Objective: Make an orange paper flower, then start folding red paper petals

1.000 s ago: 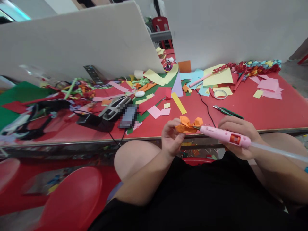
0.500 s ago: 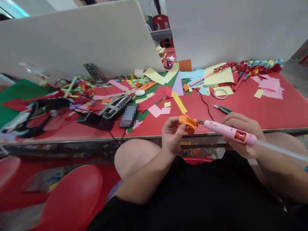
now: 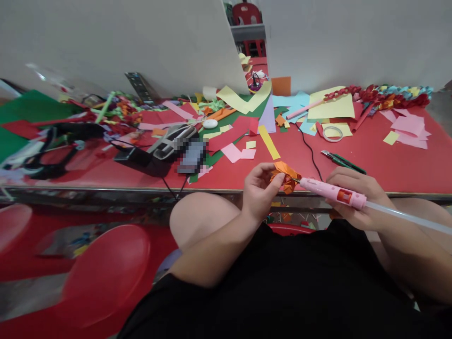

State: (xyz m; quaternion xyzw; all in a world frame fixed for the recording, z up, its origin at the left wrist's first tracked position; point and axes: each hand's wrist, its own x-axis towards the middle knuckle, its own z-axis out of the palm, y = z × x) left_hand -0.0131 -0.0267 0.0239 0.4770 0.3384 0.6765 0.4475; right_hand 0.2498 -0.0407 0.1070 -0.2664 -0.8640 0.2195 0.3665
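Between the thumb and fingers of my left hand (image 3: 260,189) is a folded orange paper flower (image 3: 288,175), held over the table's front edge. My right hand (image 3: 356,195) is wrapped round a pink glue gun (image 3: 326,191) with a translucent glue stick (image 3: 406,215) sticking out of its back end. The gun's metal nozzle meets the right side of the orange paper; whether glue is coming out is too small to tell. Just beyond my right hand a green utility knife (image 3: 342,161) lies on the red table (image 3: 399,172).
Coloured paper scraps, a yellow paper strip (image 3: 269,142) and a tape roll (image 3: 332,133) lie on the table. A blurred phone (image 3: 192,157) and a black box with cables (image 3: 141,160) are at left. White panels (image 3: 346,42) stand behind. Red stools (image 3: 106,275) are at lower left.
The camera view has tilted down and shifted slightly left. My left hand has turned the orange paper flower a little, and the nozzle sits closer in against it.
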